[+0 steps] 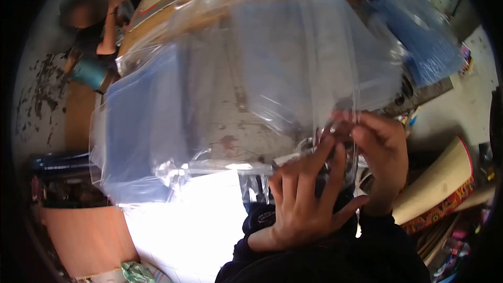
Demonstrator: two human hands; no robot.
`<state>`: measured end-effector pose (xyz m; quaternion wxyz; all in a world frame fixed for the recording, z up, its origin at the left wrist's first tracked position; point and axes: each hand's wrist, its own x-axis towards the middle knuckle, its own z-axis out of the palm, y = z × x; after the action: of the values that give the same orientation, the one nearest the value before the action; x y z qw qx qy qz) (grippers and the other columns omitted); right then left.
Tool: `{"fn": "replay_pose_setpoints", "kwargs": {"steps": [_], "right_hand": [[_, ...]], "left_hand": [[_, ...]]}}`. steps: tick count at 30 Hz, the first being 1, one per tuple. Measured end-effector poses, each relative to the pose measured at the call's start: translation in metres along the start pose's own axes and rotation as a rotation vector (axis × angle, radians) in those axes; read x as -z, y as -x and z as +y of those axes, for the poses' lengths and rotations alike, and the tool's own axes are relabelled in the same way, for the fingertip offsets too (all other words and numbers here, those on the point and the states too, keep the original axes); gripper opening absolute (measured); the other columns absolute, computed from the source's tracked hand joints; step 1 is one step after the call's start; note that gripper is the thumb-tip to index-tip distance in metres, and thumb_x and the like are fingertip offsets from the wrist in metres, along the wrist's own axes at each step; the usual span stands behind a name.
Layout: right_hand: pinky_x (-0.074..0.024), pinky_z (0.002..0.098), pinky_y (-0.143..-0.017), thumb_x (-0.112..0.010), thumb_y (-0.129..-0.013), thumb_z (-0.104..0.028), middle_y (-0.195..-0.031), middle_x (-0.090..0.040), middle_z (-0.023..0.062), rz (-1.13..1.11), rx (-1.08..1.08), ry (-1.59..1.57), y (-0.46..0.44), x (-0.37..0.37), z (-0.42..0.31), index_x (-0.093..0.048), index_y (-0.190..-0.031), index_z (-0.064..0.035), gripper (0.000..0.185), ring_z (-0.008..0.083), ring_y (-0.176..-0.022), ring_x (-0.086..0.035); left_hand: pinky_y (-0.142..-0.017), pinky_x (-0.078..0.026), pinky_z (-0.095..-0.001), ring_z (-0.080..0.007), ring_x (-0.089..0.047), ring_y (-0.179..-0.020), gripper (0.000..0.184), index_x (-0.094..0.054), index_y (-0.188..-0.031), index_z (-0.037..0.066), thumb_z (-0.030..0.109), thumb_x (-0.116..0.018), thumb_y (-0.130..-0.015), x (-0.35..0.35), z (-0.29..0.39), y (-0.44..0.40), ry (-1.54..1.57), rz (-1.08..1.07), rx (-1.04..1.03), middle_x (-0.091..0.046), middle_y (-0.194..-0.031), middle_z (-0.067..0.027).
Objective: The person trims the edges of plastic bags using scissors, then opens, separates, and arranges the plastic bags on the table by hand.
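Observation:
Clear plastic sheets (209,73) lie across the worktable, with folded bluish plastic (141,120) on the left and another bluish piece (277,63) in the middle. My left hand (309,194) rests near the table's front edge, its fingers spread and their tips on the plastic. To its right, my right hand (380,152) pinches the edge of a clear plastic strip (335,63) between thumb and forefinger. Some small dark detail between the hands is too blurred to make out.
Crumpled blue plastic (424,42) hangs at the back right. Rolled sheets (440,178) stand at the right. Another person (107,36) is at the back left, near a teal spool (89,71). An orange-brown panel (86,236) stands at the lower left.

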<state>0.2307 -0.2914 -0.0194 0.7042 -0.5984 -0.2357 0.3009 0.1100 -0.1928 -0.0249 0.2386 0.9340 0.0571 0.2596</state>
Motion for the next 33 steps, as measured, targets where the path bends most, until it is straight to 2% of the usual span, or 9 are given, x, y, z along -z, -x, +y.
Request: {"fn": "replay_pose_setpoints", "kwargs": {"steps": [6, 10, 13, 19, 21, 23, 25, 31, 33], "right_hand": [[-0.0528, 0.0308, -0.078, -0.045, -0.09, -0.011, -0.093, -0.061, 0.01, 0.161, -0.069, -0.314, 0.007, 0.025, 0.048, -0.048, -0.117, 0.0065, 0.031, 0.0165, -0.083, -0.061], [-0.0524, 0.033, -0.08, -0.042, -0.091, -0.009, -0.103, -0.058, 0.0169, 0.058, -0.032, -0.367, 0.01, 0.028, 0.055, -0.045, -0.118, 0.0087, 0.032, 0.0213, -0.092, -0.061], [-0.0523, 0.035, -0.081, -0.042, -0.091, -0.009, -0.106, -0.057, 0.0186, 0.02, -0.049, -0.398, 0.01, 0.033, 0.06, -0.045, -0.118, 0.0093, 0.032, 0.0238, -0.095, -0.06], [-0.052, 0.0388, -0.082, -0.042, -0.091, -0.007, -0.106, -0.057, 0.0181, 0.066, -0.019, -0.431, 0.009, 0.028, 0.06, -0.045, -0.116, 0.01, 0.031, 0.0249, -0.095, -0.06], [-0.0521, 0.038, -0.082, -0.041, -0.091, -0.007, -0.107, -0.057, 0.0176, 0.079, -0.008, -0.434, 0.01, 0.026, 0.06, -0.046, -0.116, 0.0092, 0.03, 0.0242, -0.096, -0.059], [-0.0521, 0.0372, -0.082, -0.041, -0.091, -0.007, -0.108, -0.056, 0.0171, 0.089, 0.004, -0.437, 0.011, 0.026, 0.062, -0.047, -0.116, 0.0084, 0.03, 0.0234, -0.096, -0.059], [-0.0516, 0.0349, -0.082, -0.041, -0.091, -0.008, -0.106, -0.057, 0.0148, 0.103, -0.025, -0.163, 0.012, 0.026, 0.064, -0.048, -0.115, 0.0059, 0.029, 0.0216, -0.095, -0.059], [-0.0539, 0.0303, -0.073, -0.043, -0.091, -0.01, -0.093, -0.061, 0.0115, 0.188, -0.05, -0.227, 0.005, 0.013, 0.057, -0.05, -0.114, 0.0039, 0.028, 0.0189, -0.087, -0.062], [-0.054, 0.0336, -0.072, -0.042, -0.09, -0.011, -0.096, -0.061, 0.0143, 0.172, -0.049, -0.174, 0.009, 0.021, 0.061, -0.049, -0.114, 0.0048, 0.029, 0.0223, -0.089, -0.061]], "left_hand": [[-0.08, -0.038, -0.039, -0.0286, -0.047, -0.098, 0.071, -0.048, -0.122, 0.003, 0.03, -0.075, -0.062, -0.045, -0.023, -0.011, 0.074, -0.057, 0.012, -0.037, -0.127, -0.0187], [-0.081, -0.04, -0.0403, -0.0293, -0.047, -0.098, 0.075, -0.046, -0.123, 0.002, 0.022, -0.077, -0.057, -0.046, -0.024, -0.011, 0.124, -0.037, 0.035, -0.036, -0.127, -0.0178], [-0.082, -0.042, -0.0386, -0.0297, -0.046, -0.1, 0.071, -0.046, -0.123, 0.001, 0.018, -0.074, -0.06, -0.045, -0.028, -0.011, 0.19, -0.057, 0.062, -0.037, -0.127, -0.0177], [-0.077, -0.04, -0.0366, -0.0221, -0.05, -0.084, 0.052, -0.047, -0.121, -0.002, 0.014, -0.06, -0.074, -0.051, -0.038, -0.008, 0.236, -0.029, 0.033, -0.037, -0.126, -0.0194], [-0.08, -0.045, -0.0374, -0.0293, -0.051, -0.1, 0.038, -0.05, -0.12, 0.001, 0.021, -0.039, -0.089, -0.048, -0.035, -0.009, 0.187, -0.028, 0.072, -0.04, -0.124, -0.0184], [-0.081, -0.045, -0.0373, -0.0295, -0.051, -0.1, 0.038, -0.05, -0.12, 0.001, 0.02, -0.039, -0.089, -0.048, -0.035, -0.009, 0.207, -0.029, 0.08, -0.04, -0.124, -0.0187], [-0.081, -0.044, -0.0372, -0.0297, -0.051, -0.099, 0.038, -0.05, -0.12, 0.0, 0.02, -0.039, -0.089, -0.048, -0.035, -0.009, 0.224, -0.028, 0.091, -0.04, -0.124, -0.019], [-0.082, -0.044, -0.0372, -0.029, -0.051, -0.101, 0.037, -0.053, -0.117, 0.0, 0.02, -0.039, -0.089, -0.04, -0.035, -0.01, 0.345, -0.003, 0.215, -0.045, -0.12, -0.0181], [-0.077, -0.047, -0.0371, -0.031, -0.051, -0.101, 0.038, -0.049, -0.118, -0.004, 0.013, -0.048, -0.085, -0.029, -0.048, -0.01, 0.253, 0.004, -0.008, -0.041, -0.121, -0.021]]}}
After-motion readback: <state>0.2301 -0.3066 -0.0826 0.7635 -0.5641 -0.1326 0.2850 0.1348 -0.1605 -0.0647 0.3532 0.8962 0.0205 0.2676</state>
